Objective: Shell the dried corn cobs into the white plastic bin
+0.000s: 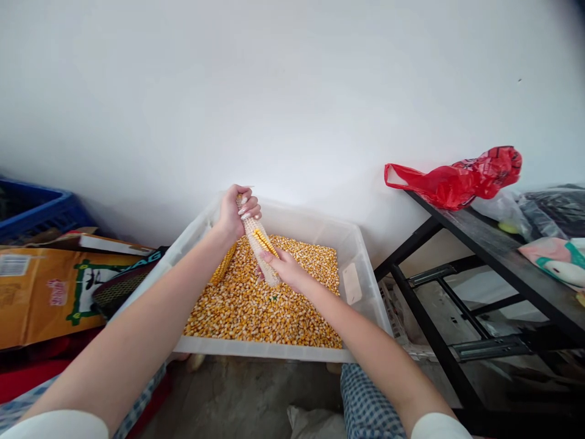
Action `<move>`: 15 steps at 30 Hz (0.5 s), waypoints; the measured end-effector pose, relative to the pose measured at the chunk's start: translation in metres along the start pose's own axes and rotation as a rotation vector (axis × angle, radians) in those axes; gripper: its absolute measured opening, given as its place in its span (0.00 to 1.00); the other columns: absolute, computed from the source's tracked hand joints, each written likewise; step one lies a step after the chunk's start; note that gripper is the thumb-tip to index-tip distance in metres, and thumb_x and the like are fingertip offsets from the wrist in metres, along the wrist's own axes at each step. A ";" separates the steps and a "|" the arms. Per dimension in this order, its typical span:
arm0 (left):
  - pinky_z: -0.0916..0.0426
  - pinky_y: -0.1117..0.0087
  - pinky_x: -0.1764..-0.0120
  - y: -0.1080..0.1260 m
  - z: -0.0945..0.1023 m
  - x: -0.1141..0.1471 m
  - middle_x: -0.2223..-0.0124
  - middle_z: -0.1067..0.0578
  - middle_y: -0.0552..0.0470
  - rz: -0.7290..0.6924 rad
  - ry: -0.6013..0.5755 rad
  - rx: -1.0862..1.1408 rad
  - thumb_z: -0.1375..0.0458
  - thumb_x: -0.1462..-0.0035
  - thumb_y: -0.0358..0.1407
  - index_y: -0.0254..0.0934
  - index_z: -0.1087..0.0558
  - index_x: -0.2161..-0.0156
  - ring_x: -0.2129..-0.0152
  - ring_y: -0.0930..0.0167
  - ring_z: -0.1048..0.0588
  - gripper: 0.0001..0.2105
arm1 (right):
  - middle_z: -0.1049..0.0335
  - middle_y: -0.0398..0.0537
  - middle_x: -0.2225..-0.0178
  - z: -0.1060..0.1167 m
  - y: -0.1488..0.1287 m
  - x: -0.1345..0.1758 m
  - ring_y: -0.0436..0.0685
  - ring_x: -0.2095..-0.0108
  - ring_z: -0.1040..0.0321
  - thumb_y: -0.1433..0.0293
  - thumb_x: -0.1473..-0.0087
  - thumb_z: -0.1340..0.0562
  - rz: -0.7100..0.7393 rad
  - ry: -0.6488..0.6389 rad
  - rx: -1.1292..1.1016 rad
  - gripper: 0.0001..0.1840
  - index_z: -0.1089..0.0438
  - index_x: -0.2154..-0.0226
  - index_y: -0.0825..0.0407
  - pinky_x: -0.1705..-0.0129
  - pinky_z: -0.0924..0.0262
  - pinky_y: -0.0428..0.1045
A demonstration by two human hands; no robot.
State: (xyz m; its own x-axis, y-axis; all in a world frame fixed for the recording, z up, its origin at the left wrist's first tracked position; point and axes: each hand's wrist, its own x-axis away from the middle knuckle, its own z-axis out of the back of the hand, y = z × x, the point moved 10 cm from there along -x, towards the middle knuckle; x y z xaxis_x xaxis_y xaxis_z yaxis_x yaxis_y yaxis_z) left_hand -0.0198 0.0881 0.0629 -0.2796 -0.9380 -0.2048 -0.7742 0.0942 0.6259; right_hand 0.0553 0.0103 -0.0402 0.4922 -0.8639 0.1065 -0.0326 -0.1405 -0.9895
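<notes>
A corn cob (pixel 250 228), mostly stripped white with a strip of yellow kernels left along one side, is held tilted above a bin of loose corn. My left hand (pixel 240 210) is wrapped round its upper end. Lower down, my right hand (pixel 282 267) grips the cob near its bottom end, thumb by the yellow rows. Loose corn kernels (pixel 274 317) fill the translucent plastic bin (pixel 315 222) beneath both hands. Another corn cob (pixel 223 265), covered in yellow kernels, lies on the heap at the left, partly behind my left forearm.
On the right stands a black metal-framed table (pixel 498 244) with a red plastic bag (pixel 475 177) on its corner. At the left are an orange-brown cardboard box (pixel 36 299) and a blue crate (pixel 41 210). A white wall (pixel 274 91) rises behind the bin.
</notes>
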 end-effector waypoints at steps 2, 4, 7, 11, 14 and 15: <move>0.46 0.75 0.86 0.003 -0.003 0.002 0.92 0.50 0.61 -0.009 0.003 0.010 0.51 0.52 0.33 0.37 0.47 0.86 0.95 0.79 0.50 0.14 | 0.33 0.43 0.76 0.002 -0.004 0.002 0.49 0.79 0.36 0.52 0.55 0.40 0.001 0.005 0.003 0.22 0.38 0.64 0.52 0.75 0.40 0.45; 0.46 0.75 0.86 0.003 -0.005 0.003 0.92 0.51 0.61 -0.005 0.005 0.022 0.52 0.51 0.33 0.37 0.48 0.86 0.95 0.78 0.49 0.15 | 0.33 0.44 0.76 0.001 -0.006 0.004 0.49 0.79 0.36 0.52 0.54 0.41 -0.011 -0.025 -0.017 0.22 0.37 0.64 0.53 0.75 0.40 0.45; 0.47 0.75 0.87 -0.001 -0.008 0.004 0.92 0.51 0.61 0.044 -0.005 0.038 0.52 0.51 0.33 0.37 0.48 0.86 0.95 0.78 0.49 0.15 | 0.30 0.48 0.72 -0.010 -0.009 0.008 0.51 0.76 0.33 0.51 0.50 0.46 -0.045 -0.181 -0.095 0.23 0.36 0.62 0.54 0.73 0.38 0.47; 0.47 0.75 0.87 -0.006 -0.008 0.004 0.92 0.50 0.61 0.078 -0.008 0.064 0.53 0.50 0.33 0.38 0.48 0.86 0.96 0.78 0.49 0.16 | 0.29 0.50 0.66 -0.013 -0.012 0.012 0.52 0.72 0.32 0.55 0.52 0.42 -0.035 -0.243 -0.154 0.22 0.36 0.60 0.54 0.68 0.36 0.48; 0.47 0.75 0.87 -0.005 -0.007 0.004 0.92 0.51 0.61 0.056 0.019 0.075 0.53 0.50 0.33 0.38 0.48 0.86 0.96 0.78 0.49 0.16 | 0.30 0.48 0.68 -0.006 -0.012 0.010 0.52 0.72 0.32 0.57 0.56 0.37 -0.041 -0.172 -0.113 0.23 0.36 0.60 0.54 0.67 0.36 0.48; 0.47 0.75 0.87 -0.005 -0.006 0.004 0.92 0.51 0.61 0.049 0.033 0.081 0.52 0.50 0.33 0.38 0.48 0.86 0.96 0.78 0.49 0.16 | 0.30 0.47 0.69 -0.004 -0.012 0.010 0.52 0.71 0.32 0.57 0.57 0.37 -0.039 -0.154 -0.091 0.23 0.36 0.61 0.54 0.66 0.36 0.48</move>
State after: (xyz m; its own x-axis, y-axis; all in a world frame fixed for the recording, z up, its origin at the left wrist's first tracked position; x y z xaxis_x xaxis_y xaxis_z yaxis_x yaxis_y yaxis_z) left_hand -0.0140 0.0815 0.0638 -0.3006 -0.9419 -0.1497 -0.8039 0.1658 0.5712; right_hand 0.0568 0.0015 -0.0265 0.6221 -0.7734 0.1215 -0.0856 -0.2215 -0.9714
